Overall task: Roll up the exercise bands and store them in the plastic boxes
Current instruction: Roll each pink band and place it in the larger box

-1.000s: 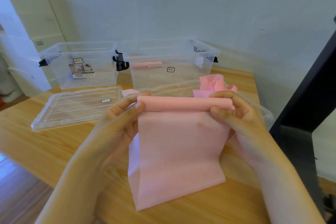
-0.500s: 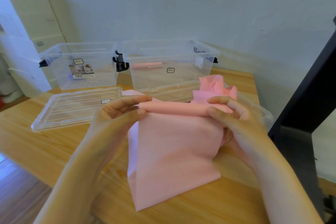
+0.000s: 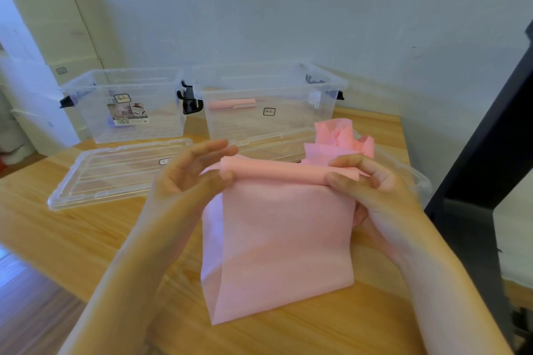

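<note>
A pink exercise band (image 3: pixel 277 236) hangs in front of me, its top edge wound into a roll and its loose end resting on the wooden table (image 3: pixel 57 239). My left hand (image 3: pixel 187 179) pinches the roll's left end with the thumb, fingers extended above it. At the right end, my right hand (image 3: pixel 372 184) grips the roll with curled fingers. Two clear plastic boxes stand at the back: the left box (image 3: pixel 127 106) and the right box (image 3: pixel 268 101), which holds a rolled pink band (image 3: pixel 230 104).
More crumpled pink bands (image 3: pixel 340 135) lie behind my right hand. One clear lid (image 3: pixel 115 170) lies flat before the left box, another lid (image 3: pixel 415 179) lies under the bands at right. A dark frame (image 3: pixel 490 138) stands at the table's right edge. Cardboard boxes (image 3: pixel 43 37) are stacked far left.
The roll at the top of the band has been turned further and sits slightly lower and tilted. My left fingers have lifted and straightened above the roll.
</note>
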A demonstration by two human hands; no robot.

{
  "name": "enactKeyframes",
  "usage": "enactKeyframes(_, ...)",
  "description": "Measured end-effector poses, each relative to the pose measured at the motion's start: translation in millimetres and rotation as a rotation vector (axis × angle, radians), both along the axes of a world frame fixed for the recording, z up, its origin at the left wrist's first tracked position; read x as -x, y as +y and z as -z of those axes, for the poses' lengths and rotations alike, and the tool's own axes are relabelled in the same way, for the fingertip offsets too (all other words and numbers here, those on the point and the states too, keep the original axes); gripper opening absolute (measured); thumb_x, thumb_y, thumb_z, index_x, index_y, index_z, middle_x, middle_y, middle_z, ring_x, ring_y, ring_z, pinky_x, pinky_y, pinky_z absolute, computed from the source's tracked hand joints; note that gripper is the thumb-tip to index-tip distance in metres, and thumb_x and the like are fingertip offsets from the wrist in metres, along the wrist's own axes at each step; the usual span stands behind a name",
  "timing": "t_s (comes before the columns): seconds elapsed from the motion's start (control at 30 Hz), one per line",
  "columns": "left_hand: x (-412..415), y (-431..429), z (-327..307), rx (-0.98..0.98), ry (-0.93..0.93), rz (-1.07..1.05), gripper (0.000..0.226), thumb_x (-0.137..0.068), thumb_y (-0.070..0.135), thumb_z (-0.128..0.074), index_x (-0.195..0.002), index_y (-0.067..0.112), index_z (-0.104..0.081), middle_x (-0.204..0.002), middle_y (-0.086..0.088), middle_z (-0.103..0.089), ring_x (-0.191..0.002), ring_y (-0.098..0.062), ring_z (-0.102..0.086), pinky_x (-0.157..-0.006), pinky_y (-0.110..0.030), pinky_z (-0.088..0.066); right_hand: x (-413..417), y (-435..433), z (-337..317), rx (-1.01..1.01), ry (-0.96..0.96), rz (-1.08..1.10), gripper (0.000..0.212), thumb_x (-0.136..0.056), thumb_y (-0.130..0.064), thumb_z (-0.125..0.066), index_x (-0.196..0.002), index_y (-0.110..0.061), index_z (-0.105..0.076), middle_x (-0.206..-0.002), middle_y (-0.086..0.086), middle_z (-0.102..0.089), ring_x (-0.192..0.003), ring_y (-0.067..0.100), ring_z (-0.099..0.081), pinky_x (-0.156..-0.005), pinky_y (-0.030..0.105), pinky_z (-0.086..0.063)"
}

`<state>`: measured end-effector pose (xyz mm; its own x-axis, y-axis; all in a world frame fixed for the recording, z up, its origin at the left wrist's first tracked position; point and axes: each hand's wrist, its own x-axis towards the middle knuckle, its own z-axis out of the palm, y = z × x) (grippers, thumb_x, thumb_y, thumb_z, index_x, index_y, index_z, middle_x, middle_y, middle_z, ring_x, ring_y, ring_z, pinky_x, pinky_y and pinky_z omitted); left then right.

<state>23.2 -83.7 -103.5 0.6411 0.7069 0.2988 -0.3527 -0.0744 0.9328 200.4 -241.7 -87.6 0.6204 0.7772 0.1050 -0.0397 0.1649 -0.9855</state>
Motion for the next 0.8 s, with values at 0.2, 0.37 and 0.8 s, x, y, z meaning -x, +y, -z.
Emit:
enactKeyframes(0.2,-3,-11,-4,0.103,0.085,0.175,0.033,-0.072,0.020,-0.080,-0.104,0.018,-0.071,-0.084,-0.008,-0.072,-0.075,-0.019,-0.069,-0.064,-0.023,-0.054,1,-3,-1,-0.067,-0.008,-0.060,0.017,-0.067,-0.009,-0.065,-0.082,-0.014,-0.060,-0.064,-0.011,-0.066,-0.051,0.001,-0.057,-0.041,0.012,-0.040)
enactKeyframes(0.37,-7,-16,0,0.067,0.168,0.175,0.031,-0.075,0.036,-0.071,-0.103,0.022,-0.075,-0.102,-0.006,-0.072,-0.094,-0.017,-0.068,-0.078,-0.029,-0.055,-1,-2,1,-0.105,-0.010,-0.093,0.017,-0.067,-0.005,-0.065,-0.077,-0.018,-0.063,-0.077,-0.009,-0.070,-0.063,0.003,-0.062,-0.048,0.013,-0.045)
enactKeyframes(0.8,-15,-19,0,-0.141,0.110,-0.052,0.031,-0.060,0.012,-0.086,-0.075,0.035,-0.073,-0.079,0.015,-0.068,-0.077,-0.002,-0.062,-0.067,-0.013,-0.048,-5,0,6,-0.108,-0.004,-0.143,0.031,-0.066,-0.003,-0.076,-0.088,-0.023,-0.068,-0.098,0.009,-0.070,-0.084,0.016,-0.063,-0.065,0.024,-0.050)
